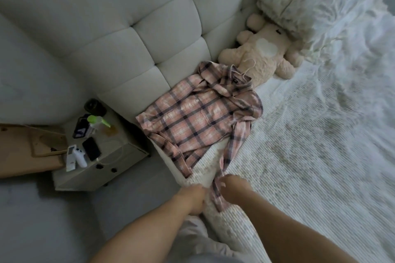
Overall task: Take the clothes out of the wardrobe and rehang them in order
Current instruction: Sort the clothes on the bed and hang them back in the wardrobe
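White ribbed bedding (299,156) covered the bed, with a pale tufted upholstered headboard (132,34) behind it. On this bedding lay the pink, white and navy plaid cotton shirt (198,117), spread front-up, its collar end farthest from the hands and its white wire hanger (248,68) still threaded through the neck.

Both hands worked the near end of one trailing sleeve. The right hand (233,188) had its fingers curled onto the cuff fabric. The left hand (192,196) was closed just beside it, at the bed edge; whether it pinched the sleeve or the bedding could not be determined.

Handling, as judged: the garment appeared light, soft and limp, without stiffness, so a pull at the cuff would drag and bunch it. A better hold would be the hanger hook or shoulders, well beyond the present grip.

Beyond the collar rested a cream plush teddy bear (263,57). To the left of the grip stood a pale bedside cabinet (111,162); no container contents were visible, only small items on top, including a black phone (91,148) and a green-capped bottle (95,123).
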